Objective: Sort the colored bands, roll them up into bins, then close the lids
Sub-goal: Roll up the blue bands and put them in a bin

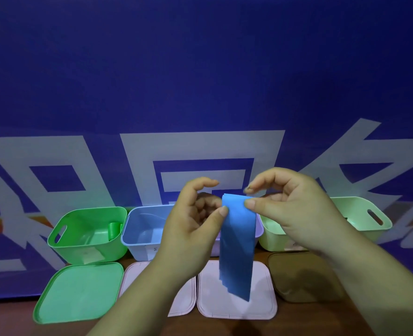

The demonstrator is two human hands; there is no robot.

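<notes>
Blue bin (142, 231) sits at 9 o'clock of left hand (193, 229), which pinches the band (237, 241) at its top-left edge, right hand (290, 209) pinching top-right, tail hanging to 6; best roll tight from the top, edges flush, then drop into blue bin.

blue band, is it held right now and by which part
The blue band is pinched at its top end: left hand on its left edge, right hand on its right edge; the rest hangs free.
</notes>
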